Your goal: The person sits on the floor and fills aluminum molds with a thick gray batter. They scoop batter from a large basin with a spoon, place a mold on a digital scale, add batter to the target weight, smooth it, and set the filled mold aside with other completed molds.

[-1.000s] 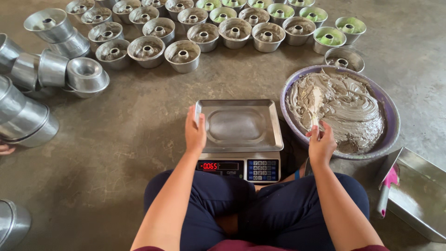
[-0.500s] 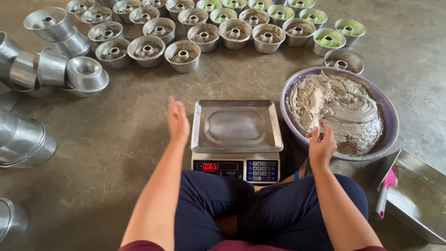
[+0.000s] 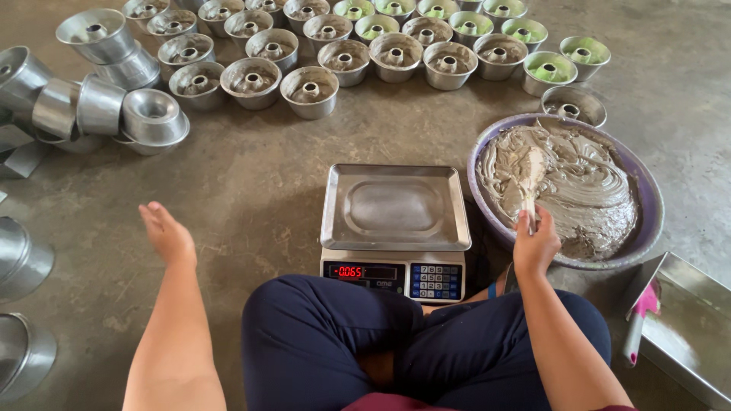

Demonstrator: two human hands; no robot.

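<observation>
The right hand [image 3: 535,247] is clamped on a spatula [image 3: 530,183] standing in the basin [image 3: 647,198] of grey batter. The left hand [image 3: 167,234], fingers together, hovers near empty moulds [image 3: 152,118]; filled moulds [image 3: 308,91] line the floor.

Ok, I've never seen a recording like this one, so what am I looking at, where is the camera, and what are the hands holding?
There is no machine here: a person sits cross-legged on a concrete floor, filmed by one camera on their head that looks down. The right hand has its grip closed on a spatula standing in a wide bowl of grey batter. The left hand is open, held out over the floor, and holds nothing. Between the knees sits a digital scale with a bare steel pan. Beyond it stand rows of small ring moulds, some filled grey, some green; empty moulds are stacked at the left.
</observation>
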